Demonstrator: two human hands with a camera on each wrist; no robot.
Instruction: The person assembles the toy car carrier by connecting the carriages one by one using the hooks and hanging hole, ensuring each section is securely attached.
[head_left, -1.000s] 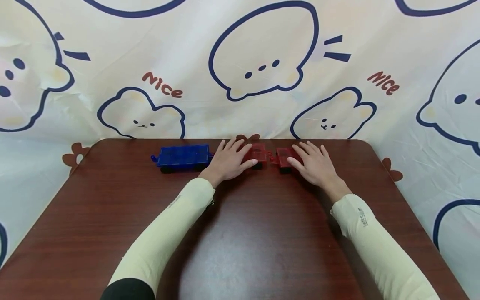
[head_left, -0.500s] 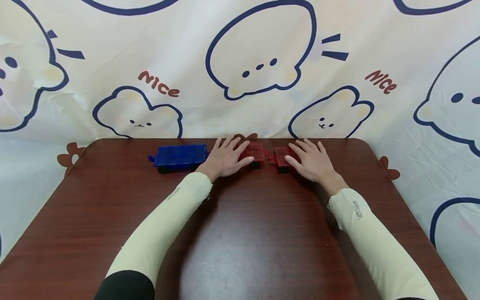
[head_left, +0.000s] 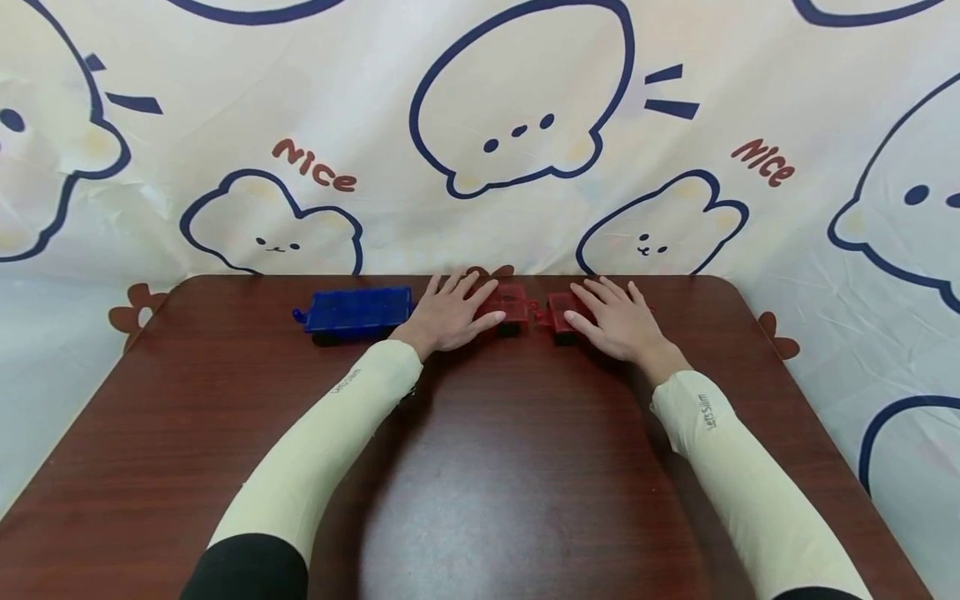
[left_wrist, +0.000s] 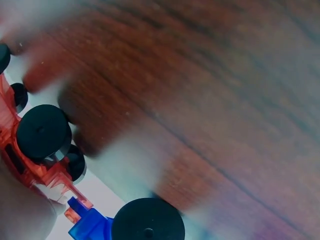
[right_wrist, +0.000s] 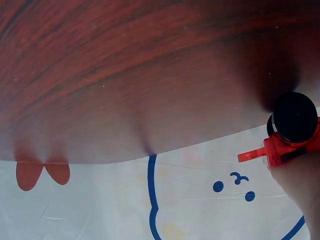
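In the head view, my left hand (head_left: pixel 446 321) rests on a red see-through toy train car (head_left: pixel 512 305) with its fingers spread, covering much of it. My right hand (head_left: pixel 621 323) lies over a second red toy train car (head_left: pixel 561 315), fingers straight and the thumb toward its left end. Small red hooks face each other between these cars. To the left, a blue toy train car (head_left: pixel 358 312) stands in line. Its blue coupling (left_wrist: pixel 89 222) meets the red car's hook in the left wrist view. The right wrist view shows a black wheel (right_wrist: pixel 295 117) and a red hook (right_wrist: pixel 251 155).
The cars stand in a row near the far edge of a dark brown wooden table (head_left: pixel 480 467) with rounded corners. A white curtain (head_left: pixel 510 225) with cartoon drawings hangs right behind that edge and along both sides.
My right hand has shifted slightly left over its red car, and a bit of red now shows beyond its fingers. The left hand stays in place; the head view has drifted a little.
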